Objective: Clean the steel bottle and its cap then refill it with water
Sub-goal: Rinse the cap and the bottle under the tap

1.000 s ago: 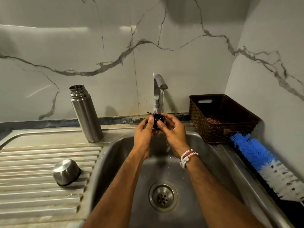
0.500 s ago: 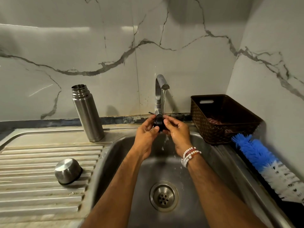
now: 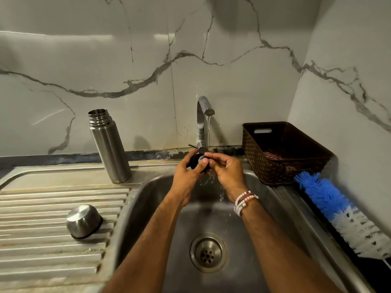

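silver bottle (image 3: 110, 149), blue-white brush (image 3: 338, 210), brown basket (image 3: 264, 163)

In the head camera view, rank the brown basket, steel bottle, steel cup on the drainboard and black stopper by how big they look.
1. brown basket
2. steel bottle
3. steel cup, though nearer the camera
4. black stopper, partly covered by the left hand

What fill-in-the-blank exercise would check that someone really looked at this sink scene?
1. The steel bottle stands to the ____ of the tap.
2. The left hand and right hand hold a black cap piece under running ____.
3. The brush has white and ____ bristles.

Missing words: left; water; blue.
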